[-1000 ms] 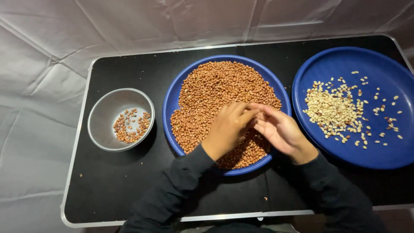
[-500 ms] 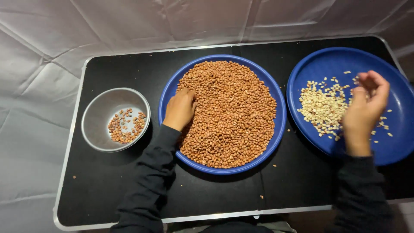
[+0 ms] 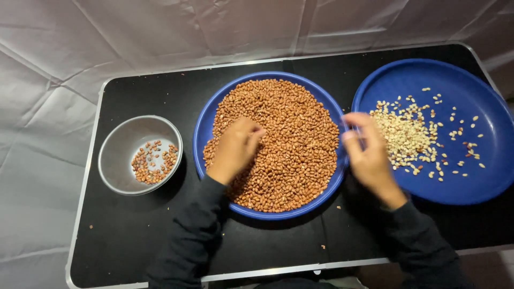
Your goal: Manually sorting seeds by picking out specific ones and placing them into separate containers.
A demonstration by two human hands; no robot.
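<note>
A blue plate [image 3: 210, 122] in the middle of the black table holds a heap of brown peanuts [image 3: 292, 128]. My left hand [image 3: 234, 149] rests on the heap's left side, fingers curled into the nuts. My right hand [image 3: 368, 155] hovers over the gap between this plate and a larger blue plate [image 3: 471, 182] on the right, fingers loosely bent and empty as far as I can see. That right plate carries a patch of pale peeled peanuts [image 3: 402, 134] and scattered ones.
A round metal bowl [image 3: 122, 140] at the left holds a few dark brown peanuts [image 3: 154, 160]. The black table [image 3: 134, 235] has a metal rim and a grey sheet hangs behind it. Stray bits lie near the front edge.
My right hand has come back left from over the pale peanuts to the edge between the plates. My left hand has slid further onto the brown heap.
</note>
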